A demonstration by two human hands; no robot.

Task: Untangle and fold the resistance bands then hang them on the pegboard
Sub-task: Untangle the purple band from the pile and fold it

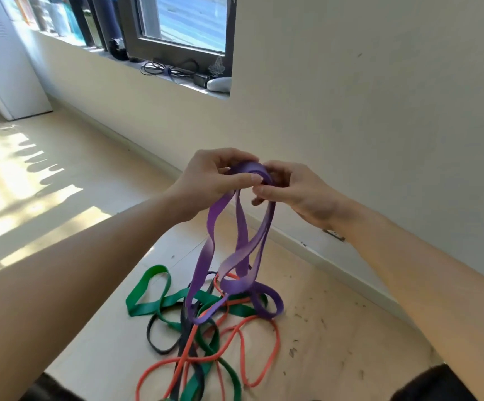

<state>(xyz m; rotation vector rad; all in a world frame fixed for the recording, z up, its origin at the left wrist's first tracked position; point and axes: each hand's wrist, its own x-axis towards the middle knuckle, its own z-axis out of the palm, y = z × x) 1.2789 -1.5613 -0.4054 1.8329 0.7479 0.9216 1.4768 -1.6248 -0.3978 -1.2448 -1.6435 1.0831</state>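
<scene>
A wide purple band hangs in long loops from both my hands, held up in front of the wall. My left hand pinches its top from the left, thumb pressed over the folded bunch. My right hand grips the same bunch from the right, fingers curled around it. The purple loops trail down onto a tangle on the floor: a green band, a thin orange band and a dark navy band, all crossing one another. No pegboard is in view.
A cream wall with a skirting board runs close behind the pile. A window sill holds cables, bottles and small items. A white cabinet stands at the far left. Dark specks litter the floor to the right.
</scene>
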